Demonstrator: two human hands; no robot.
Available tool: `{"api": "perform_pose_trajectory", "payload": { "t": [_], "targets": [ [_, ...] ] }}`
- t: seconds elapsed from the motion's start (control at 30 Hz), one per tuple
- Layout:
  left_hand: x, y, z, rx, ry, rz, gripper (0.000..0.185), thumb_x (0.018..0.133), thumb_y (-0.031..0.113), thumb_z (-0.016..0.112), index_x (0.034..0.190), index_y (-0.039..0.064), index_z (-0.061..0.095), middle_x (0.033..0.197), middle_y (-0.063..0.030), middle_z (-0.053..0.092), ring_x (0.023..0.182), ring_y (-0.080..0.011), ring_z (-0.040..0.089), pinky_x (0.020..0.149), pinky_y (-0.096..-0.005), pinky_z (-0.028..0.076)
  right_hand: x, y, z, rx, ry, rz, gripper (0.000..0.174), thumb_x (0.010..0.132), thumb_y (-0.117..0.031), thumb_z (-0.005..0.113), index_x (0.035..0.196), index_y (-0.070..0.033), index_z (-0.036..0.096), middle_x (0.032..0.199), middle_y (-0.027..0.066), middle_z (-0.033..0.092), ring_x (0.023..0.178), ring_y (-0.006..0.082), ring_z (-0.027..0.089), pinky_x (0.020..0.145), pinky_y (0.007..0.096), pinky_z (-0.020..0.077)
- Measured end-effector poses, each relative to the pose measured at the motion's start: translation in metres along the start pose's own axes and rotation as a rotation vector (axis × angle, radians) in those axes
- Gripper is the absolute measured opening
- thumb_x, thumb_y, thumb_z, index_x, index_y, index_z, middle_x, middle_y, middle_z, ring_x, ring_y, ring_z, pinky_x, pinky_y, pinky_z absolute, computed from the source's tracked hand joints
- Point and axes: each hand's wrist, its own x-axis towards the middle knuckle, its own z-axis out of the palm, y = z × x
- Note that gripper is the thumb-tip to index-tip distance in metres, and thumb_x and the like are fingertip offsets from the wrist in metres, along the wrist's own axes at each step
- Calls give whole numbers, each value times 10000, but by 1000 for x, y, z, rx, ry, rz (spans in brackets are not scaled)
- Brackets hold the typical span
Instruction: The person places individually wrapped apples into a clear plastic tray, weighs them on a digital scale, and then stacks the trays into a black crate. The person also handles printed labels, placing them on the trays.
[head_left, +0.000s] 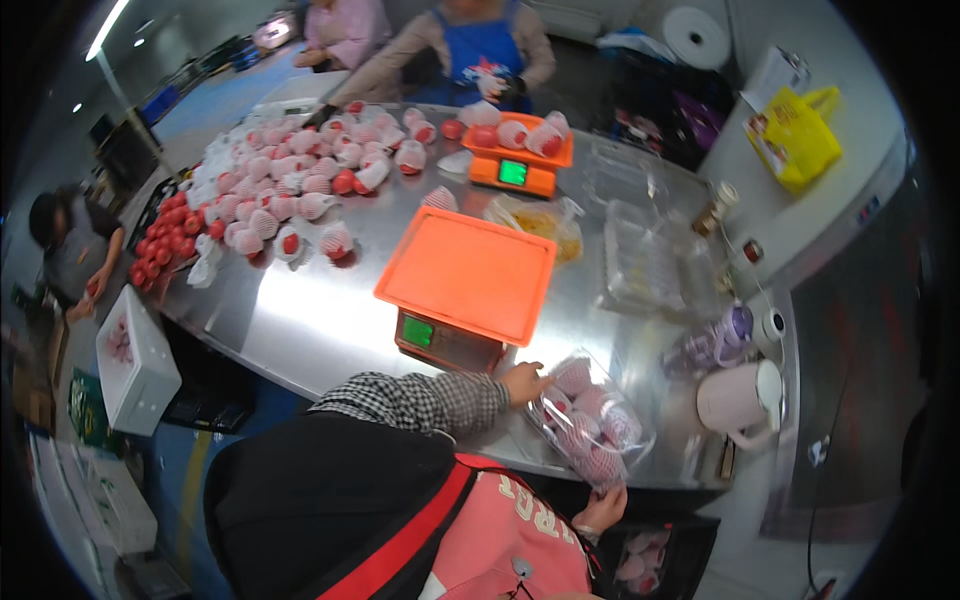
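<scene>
A clear plastic box of round fruits in pink and white foam nets sits at the near right of the metal table. My left hand has its fingers at the upper left rim of the box. At its near end, my right hand pinches the lower corner by the table's edge. Just beyond my left hand stands a scale with a bare orange pan and a lit green display. Through the clear plastic the fruits show, packed close together.
Foam-netted fruits and bare red fruits are heaped at the far left. A second orange scale holds fruits before a person in a blue apron. Clear plastic boxes, a purple bottle and a kettle line the right.
</scene>
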Motion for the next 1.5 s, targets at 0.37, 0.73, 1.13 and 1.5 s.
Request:
{"api": "perform_pose_trajectory", "payload": {
  "t": [0.37, 0.73, 1.13, 1.5],
  "targets": [
    [32, -15, 2, -413, 144, -208, 317, 944, 265, 531, 976, -32, 636, 816, -96, 630, 737, -187, 605, 631, -327, 503, 119, -26, 51, -75, -144, 69, 301, 947, -236, 598, 1170, -34, 627, 968, 42, 636, 837, 115, 581, 666, 306, 533],
    [-11, 7, -3, -762, 226, -555, 239, 943, 120, 557, 1025, -101, 516, 948, -157, 585, 843, -243, 635, 660, -350, 604, 102, -12, 22, 55, -206, 340, 142, 909, -74, 618, 1032, -7, 600, 877, 80, 645, 783, 184, 657, 680, 283, 584],
    [-11, -4, 15, -590, 232, -381, 276, 971, 175, 499, 966, -100, 524, 720, -140, 584, 570, -211, 629, 465, -335, 550, 129, -22, 14, 23, -517, 445, 136, 939, -139, 582, 936, -4, 599, 829, 95, 661, 714, 189, 661, 643, 288, 559],
    [-21, 34, 9, -978, 145, -729, 271, 948, 244, 575, 1018, -14, 532, 861, -101, 611, 706, -184, 622, 598, -327, 539, 17, -34, 23, 72, -393, 286, 121, 911, -91, 576, 840, 7, 574, 676, 84, 623, 588, 160, 618, 549, 256, 491]
  ]
}}
